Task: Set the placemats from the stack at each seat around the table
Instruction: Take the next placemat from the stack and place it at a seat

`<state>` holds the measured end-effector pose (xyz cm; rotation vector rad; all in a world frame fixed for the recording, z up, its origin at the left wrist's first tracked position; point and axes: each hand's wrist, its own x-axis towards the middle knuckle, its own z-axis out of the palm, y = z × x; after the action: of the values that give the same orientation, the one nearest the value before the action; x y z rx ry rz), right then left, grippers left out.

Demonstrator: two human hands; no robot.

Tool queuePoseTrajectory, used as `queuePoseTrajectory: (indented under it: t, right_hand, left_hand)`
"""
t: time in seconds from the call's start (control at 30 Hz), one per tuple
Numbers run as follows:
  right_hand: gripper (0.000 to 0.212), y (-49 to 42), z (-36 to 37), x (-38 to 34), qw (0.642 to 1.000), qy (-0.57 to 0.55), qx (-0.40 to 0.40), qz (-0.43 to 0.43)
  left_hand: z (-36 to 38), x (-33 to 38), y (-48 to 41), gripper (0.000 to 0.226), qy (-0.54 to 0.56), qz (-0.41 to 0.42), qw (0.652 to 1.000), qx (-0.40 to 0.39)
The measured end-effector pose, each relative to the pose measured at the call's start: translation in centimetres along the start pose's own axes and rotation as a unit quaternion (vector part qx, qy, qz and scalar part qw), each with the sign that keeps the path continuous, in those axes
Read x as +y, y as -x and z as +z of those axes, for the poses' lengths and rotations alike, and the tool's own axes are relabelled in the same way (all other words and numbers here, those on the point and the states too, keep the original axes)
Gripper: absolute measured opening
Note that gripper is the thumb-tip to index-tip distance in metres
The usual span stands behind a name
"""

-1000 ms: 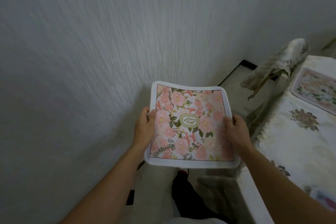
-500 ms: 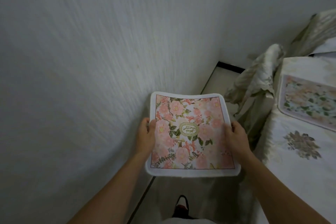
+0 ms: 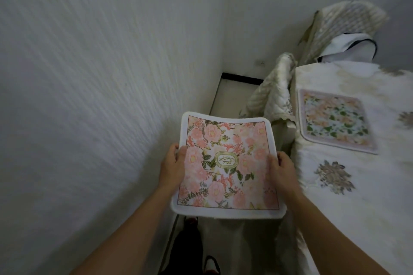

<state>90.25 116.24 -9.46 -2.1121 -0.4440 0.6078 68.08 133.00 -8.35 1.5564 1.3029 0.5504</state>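
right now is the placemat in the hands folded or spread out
Spread out, unfolded: the placemat shows its whole floral face and all four corners, with the left hand and right hand gripping opposite edges.

placemat point(image 3: 228, 169): matt fleecy cloth | wall point(image 3: 93, 87): rough textured | tablecloth point(image 3: 348, 207): satiny cloth

Home dining corner — cloth-covered table point(image 3: 348, 196), floral placemat point(image 3: 335, 120) laid, covered chair point(image 3: 274, 89), white textured wall point(image 3: 100, 73)

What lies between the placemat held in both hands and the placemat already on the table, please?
In the head view, a cloth-covered chair back and the tablecloth edge lie between the held placemat and the laid placemat.
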Motion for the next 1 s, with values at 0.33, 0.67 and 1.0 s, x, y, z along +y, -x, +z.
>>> queuePoseTrajectory:
  t: [0.33,0.67,1.0]
  right_hand:
    - [0.019,-6.6,-1.4,-3.0,0.994,-0.014,0.106,0.014]
    - [0.021,-10.6,-5.6,-2.5,0.969,-0.067,0.227,0.065]
    - [0.023,-5.1,-14.3,5.6,0.875,-0.147,0.411,0.211]
  left_hand:
    - [4.8,5.9,-10.5,0.023,0.051,0.041,0.993,-0.098]
    - [12.7,14.0,-16.9,0.019,0.053,0.118,0.967,-0.221]
    - [27.7,20.2,-11.2,0.013,-0.001,0.244,0.881,-0.406]
